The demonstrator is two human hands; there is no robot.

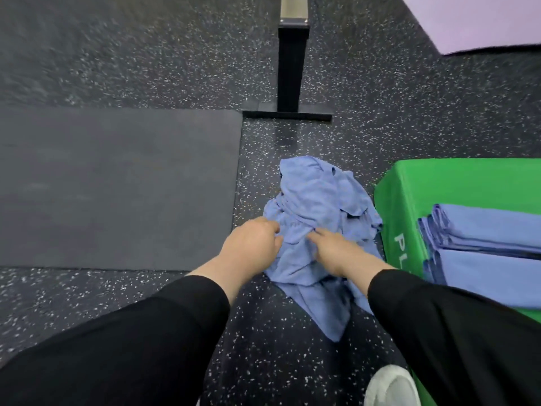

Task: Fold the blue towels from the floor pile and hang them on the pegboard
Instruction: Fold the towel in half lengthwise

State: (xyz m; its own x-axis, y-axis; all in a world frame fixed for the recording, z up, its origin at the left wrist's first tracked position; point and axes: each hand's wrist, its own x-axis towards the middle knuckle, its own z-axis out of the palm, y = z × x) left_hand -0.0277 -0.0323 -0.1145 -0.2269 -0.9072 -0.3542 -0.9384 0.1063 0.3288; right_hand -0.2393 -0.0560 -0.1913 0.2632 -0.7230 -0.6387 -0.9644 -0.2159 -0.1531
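A crumpled pile of blue towels (316, 218) lies on the dark speckled floor (181, 65), just right of the middle of the view, with one loose corner trailing toward 6 o'clock. Both hands reach down into the near edge of the pile. The left hand (251, 238) sits at the pile's 9 o'clock edge, its fingers curled and bunched into the cloth, pinching a fold. The right hand (333, 250) lies just beside it toward 3 o'clock, one finger stretched along the fabric toward 10 o'clock and touching it; its other fingers are tucked into the cloth, and I cannot tell whether they grip it. Both arms wear black sleeves (164, 326). At 3 o'clock from the pile, almost touching it, stands a green box (456, 183) with white lettering on its side, and on its top rest two stacks of folded blue towels (486, 230), one nearer than the other. A flat grey mat (117, 186) lies at 9 o'clock, apart from the pile. At 12 o'clock a black post (289, 71) rises from a flat base on the floor. A white shoe toe (392, 388) shows at 5 o'clock.
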